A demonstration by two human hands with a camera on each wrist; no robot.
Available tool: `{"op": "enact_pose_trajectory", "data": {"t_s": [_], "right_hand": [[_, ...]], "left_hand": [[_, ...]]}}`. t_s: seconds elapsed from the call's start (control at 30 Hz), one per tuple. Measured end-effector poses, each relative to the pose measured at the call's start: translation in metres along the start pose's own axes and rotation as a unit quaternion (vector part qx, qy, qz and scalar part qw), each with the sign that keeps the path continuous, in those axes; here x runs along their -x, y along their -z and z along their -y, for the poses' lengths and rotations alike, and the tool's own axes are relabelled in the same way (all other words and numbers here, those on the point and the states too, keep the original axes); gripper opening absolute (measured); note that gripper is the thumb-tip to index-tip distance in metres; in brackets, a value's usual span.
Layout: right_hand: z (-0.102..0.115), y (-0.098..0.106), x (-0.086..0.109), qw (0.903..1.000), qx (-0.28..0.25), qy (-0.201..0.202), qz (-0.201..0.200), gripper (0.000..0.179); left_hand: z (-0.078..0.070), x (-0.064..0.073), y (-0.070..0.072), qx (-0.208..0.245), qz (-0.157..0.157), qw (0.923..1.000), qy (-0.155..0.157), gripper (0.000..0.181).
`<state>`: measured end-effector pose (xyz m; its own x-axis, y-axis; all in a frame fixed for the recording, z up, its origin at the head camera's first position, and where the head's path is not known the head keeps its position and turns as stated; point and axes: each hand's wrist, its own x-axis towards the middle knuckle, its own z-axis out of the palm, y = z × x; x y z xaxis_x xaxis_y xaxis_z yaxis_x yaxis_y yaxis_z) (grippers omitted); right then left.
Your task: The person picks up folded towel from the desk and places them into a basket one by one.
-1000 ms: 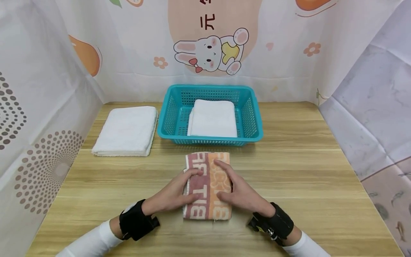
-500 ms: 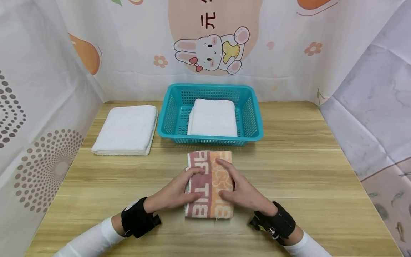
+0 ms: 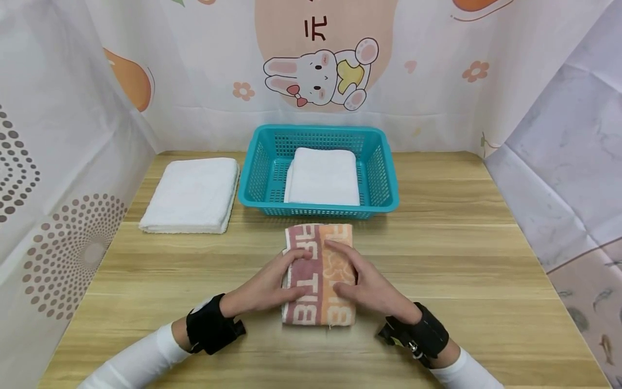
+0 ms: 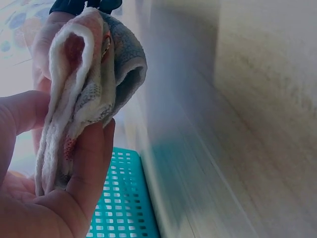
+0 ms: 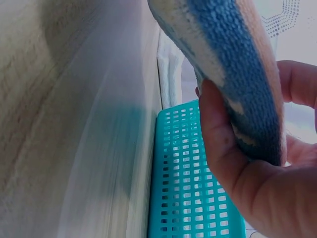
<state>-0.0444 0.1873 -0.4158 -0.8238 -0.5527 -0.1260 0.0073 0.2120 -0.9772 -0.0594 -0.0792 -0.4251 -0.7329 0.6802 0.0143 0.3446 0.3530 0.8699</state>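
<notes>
A folded towel (image 3: 318,313), patterned in mauve and orange with pale lettering, is held between both hands in front of the basket. My left hand (image 3: 267,283) grips its left edge, thumb on top and other fingers curled beneath. On the opposite edge my right hand (image 3: 376,289) grips it the same way. The left wrist view shows the towel's (image 4: 74,99) looped, layered folds pinched between thumb and fingers, with space between it and the wooden surface. In the right wrist view, the towel's (image 5: 233,74) blue and white underside rests against the fingers.
Just beyond the towel stands a teal perforated basket (image 3: 318,209) with a folded white towel (image 3: 324,175) inside. Another folded white towel (image 3: 191,194) lies on the wooden table (image 3: 452,232) left of the basket. Printed curtains (image 3: 204,86) hang behind and along the sides.
Both hands, gripping the patterned towel throughout, have shifted slightly forward toward the basket and a little to the right. The head view has tilted very slightly.
</notes>
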Motion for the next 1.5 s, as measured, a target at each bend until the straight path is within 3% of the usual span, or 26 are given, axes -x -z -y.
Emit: {"op": "enact_pose_trajectory", "data": {"t_s": [0.13,0.3,1.5], "right_hand": [[-0.0001,0.0004,-0.0009,0.9990,0.038,0.021,-0.009,0.067],[-0.0004,0.0011,-0.0012,0.9984,0.046,0.030,-0.010,0.058],[-0.0005,0.0042,-0.0046,0.9986,0.046,0.015,-0.022,0.060]], "left_hand": [[-0.0005,-0.0008,0.0005,-0.006,0.001,1.0000,-0.001,0.061],[-0.0008,-0.0017,0.0009,-0.016,0.001,0.9999,-0.004,0.061],[0.0016,-0.0088,0.0035,-0.010,0.007,0.9999,-0.004,0.060]]}}
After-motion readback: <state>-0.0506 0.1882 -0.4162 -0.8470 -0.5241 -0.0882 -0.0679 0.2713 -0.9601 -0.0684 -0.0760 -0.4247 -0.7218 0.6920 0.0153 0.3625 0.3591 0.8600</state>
